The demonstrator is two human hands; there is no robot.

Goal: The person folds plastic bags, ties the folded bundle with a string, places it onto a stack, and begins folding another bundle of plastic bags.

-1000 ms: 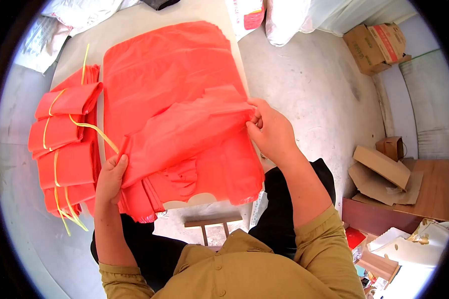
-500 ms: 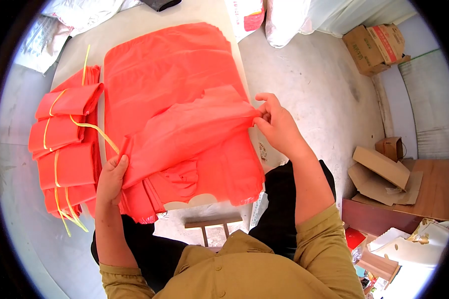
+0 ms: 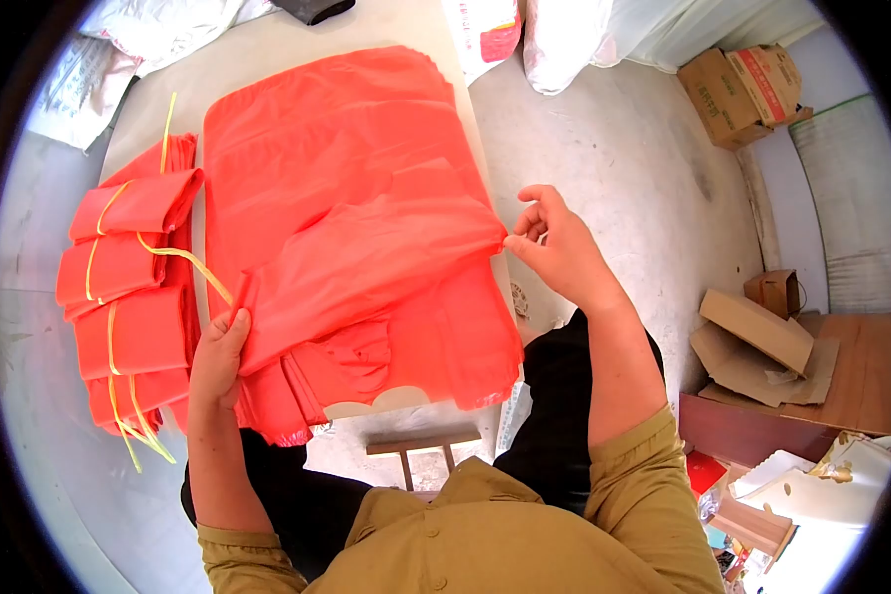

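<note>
My left hand (image 3: 218,356) is closed, thumb on top, on the left end of a red plastic bag (image 3: 366,257). That bag lies slantwise, creased, over a wide flat stack of red plastic bags (image 3: 327,119). At the bag's right corner is my right hand (image 3: 562,247), its thumb tip by the edge and its fingers loosely curled, apart from the thumb. Left of the stack, folded bundles of red bags (image 3: 134,322) overlap, bound with yellow ties (image 3: 112,337). One yellow strip (image 3: 203,269) runs towards my left hand.
The pale table (image 3: 233,45) carries the stack, with a wooden stool (image 3: 424,441) below its near edge. White sacks (image 3: 168,30) lie at the back left. Cardboard boxes (image 3: 728,94) stand far right, and an opened carton (image 3: 762,346) rests on a brown cabinet (image 3: 866,376).
My right fingers have opened from their pinch at the bag's corner, and the hand has shifted slightly right. The bag has settled flatter on the stack. My left hand keeps its hold.
</note>
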